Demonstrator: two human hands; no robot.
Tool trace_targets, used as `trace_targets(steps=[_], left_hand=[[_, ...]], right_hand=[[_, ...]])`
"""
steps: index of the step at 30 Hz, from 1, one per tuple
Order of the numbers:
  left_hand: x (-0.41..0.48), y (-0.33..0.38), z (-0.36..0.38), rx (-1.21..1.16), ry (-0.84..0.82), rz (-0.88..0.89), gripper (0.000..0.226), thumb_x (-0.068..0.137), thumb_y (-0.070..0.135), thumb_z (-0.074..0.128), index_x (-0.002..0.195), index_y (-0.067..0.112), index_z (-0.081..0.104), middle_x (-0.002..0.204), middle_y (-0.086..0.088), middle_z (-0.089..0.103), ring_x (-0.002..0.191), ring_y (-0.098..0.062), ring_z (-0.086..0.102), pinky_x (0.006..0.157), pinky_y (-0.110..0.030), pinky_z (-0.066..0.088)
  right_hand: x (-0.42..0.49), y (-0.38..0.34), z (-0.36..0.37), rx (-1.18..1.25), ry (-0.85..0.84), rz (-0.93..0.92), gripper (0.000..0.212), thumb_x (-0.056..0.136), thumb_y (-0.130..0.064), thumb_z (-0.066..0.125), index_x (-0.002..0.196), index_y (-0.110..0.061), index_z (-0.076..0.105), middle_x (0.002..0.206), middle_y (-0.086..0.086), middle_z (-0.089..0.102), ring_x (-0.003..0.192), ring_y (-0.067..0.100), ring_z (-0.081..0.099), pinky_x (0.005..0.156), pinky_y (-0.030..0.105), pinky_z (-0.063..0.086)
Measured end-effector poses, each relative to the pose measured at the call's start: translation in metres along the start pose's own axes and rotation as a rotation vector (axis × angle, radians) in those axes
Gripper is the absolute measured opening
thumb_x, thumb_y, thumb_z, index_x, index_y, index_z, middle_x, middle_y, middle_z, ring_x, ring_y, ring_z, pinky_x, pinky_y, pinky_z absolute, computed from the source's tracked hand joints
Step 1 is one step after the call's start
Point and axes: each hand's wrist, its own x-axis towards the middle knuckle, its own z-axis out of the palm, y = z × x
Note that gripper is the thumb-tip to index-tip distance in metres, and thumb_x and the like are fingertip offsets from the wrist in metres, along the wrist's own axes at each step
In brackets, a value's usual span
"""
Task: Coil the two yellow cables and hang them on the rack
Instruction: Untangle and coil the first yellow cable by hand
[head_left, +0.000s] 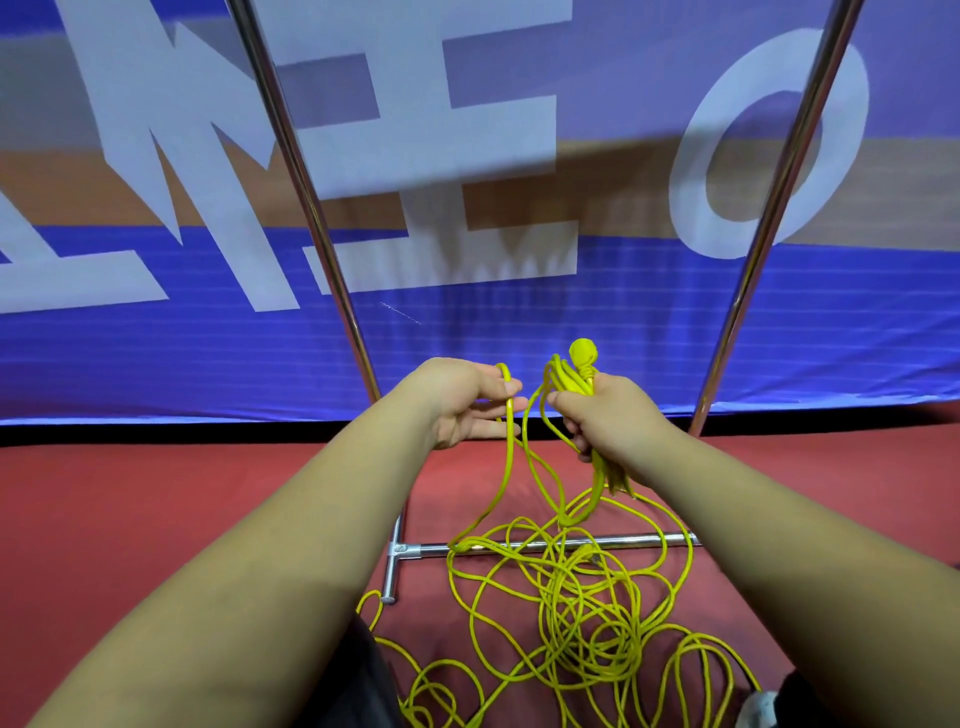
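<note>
My right hand (605, 415) grips a bunch of yellow cable loops (563, 382), with a yellow plug end (583, 354) sticking up above the fist. My left hand (470, 402) pinches a single strand of the same yellow cable (511, 415) between thumb and fingers, a short way left of the bunch. From both hands the cable hangs down into a loose tangled heap of yellow cable (571, 613) on the red floor. The metal rack stands behind, with its left pole (301, 176), right pole (779, 197) and low cross bar (545, 544).
A blue banner with large white letters (467, 312) hangs right behind the rack. The rack's T-shaped foot (392, 571) lies on the red floor (156, 509) at the left. Cable loops spread over the cross bar and toward my dark-clothed legs (363, 675).
</note>
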Motion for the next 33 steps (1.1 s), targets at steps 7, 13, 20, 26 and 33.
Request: trace_targets(steps=[7, 13, 20, 26, 33], left_hand=[[0.003, -0.002, -0.003, 0.052, -0.015, 0.042, 0.008, 0.097, 0.012, 0.07, 0.104, 0.011, 0.071, 0.097, -0.004, 0.072, 0.089, -0.016, 0.073, 0.091, -0.047, 0.06], [-0.003, 0.001, 0.01, -0.104, -0.053, 0.077, 0.007, 0.096, 0.004, 0.068, 0.102, 0.001, 0.069, 0.078, -0.009, 0.076, 0.073, -0.02, 0.078, 0.062, -0.033, 0.064], [0.004, 0.001, 0.005, -0.408, -0.104, 0.02, 0.009, 0.101, -0.001, 0.058, 0.094, -0.006, 0.061, 0.075, -0.015, 0.067, 0.08, -0.025, 0.073, 0.07, -0.039, 0.066], [0.011, 0.002, 0.0, -0.506, -0.068, -0.011, 0.01, 0.101, -0.002, 0.057, 0.096, -0.009, 0.062, 0.081, -0.017, 0.065, 0.082, -0.027, 0.07, 0.065, -0.035, 0.065], [0.028, -0.005, -0.01, -0.365, -0.012, 0.036, 0.018, 0.098, 0.014, 0.071, 0.104, -0.003, 0.066, 0.081, -0.01, 0.067, 0.065, -0.017, 0.075, 0.058, -0.026, 0.061]], right_hand=[[0.0, 0.005, 0.001, 0.182, -0.103, 0.12, 0.02, 0.097, -0.02, 0.073, 0.084, -0.017, 0.058, 0.058, -0.001, 0.052, 0.048, 0.016, 0.045, 0.049, 0.029, 0.045], [-0.002, 0.002, 0.008, 0.246, -0.191, 0.165, 0.014, 0.096, -0.01, 0.066, 0.086, -0.016, 0.058, 0.062, 0.002, 0.053, 0.049, 0.016, 0.046, 0.051, 0.03, 0.044], [-0.005, 0.0, 0.01, 0.372, -0.241, 0.201, 0.011, 0.101, -0.025, 0.067, 0.11, -0.018, 0.069, 0.094, 0.007, 0.08, 0.085, 0.022, 0.077, 0.071, 0.034, 0.059], [-0.011, -0.008, 0.014, 0.419, -0.216, 0.248, 0.04, 0.102, -0.048, 0.066, 0.107, -0.008, 0.07, 0.08, 0.009, 0.075, 0.068, 0.022, 0.074, 0.068, 0.041, 0.064], [-0.012, -0.019, 0.015, 0.413, -0.193, 0.181, 0.036, 0.092, -0.05, 0.078, 0.096, -0.017, 0.064, 0.065, -0.001, 0.05, 0.049, 0.012, 0.045, 0.045, 0.025, 0.038]])
